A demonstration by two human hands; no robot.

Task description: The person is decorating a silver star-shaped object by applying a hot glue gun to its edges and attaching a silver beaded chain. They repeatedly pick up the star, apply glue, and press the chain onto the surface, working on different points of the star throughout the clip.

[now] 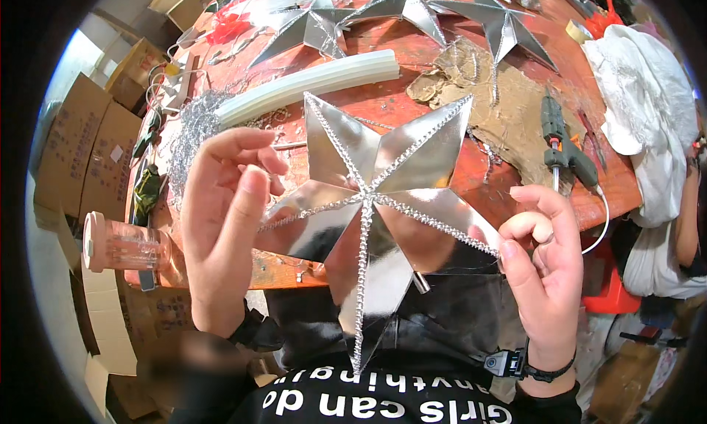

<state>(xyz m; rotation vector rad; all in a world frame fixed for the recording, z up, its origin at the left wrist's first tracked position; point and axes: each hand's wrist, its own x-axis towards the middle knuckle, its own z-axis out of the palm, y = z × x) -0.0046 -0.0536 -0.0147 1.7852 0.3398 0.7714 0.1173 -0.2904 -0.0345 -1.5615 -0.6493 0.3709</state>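
A shiny silver five-pointed star point(412, 155) is held up before me at the table's near edge. Beaded silver trim runs along its ridges from the centre to the tips. My right hand point(545, 255) pinches the star's right tip between thumb and fingers. Beside the star's left point is my left hand point(228, 210), its fingers loosely curled and a gap showing between thumb and fingertips. That point's end is hidden behind the left hand. Below the star's right side a short metal tube point(421, 282) sticks out.
More silver stars point(401, 8) lie at the back of the red table point(283, 273). Around them are a bundle of pale translucent sticks point(317, 85), silver tinsel point(193, 144), torn cardboard point(508, 104) and a corded glue gun point(560, 148). A clear jar point(125, 244) lies left; white cloth point(637, 107) hangs right.
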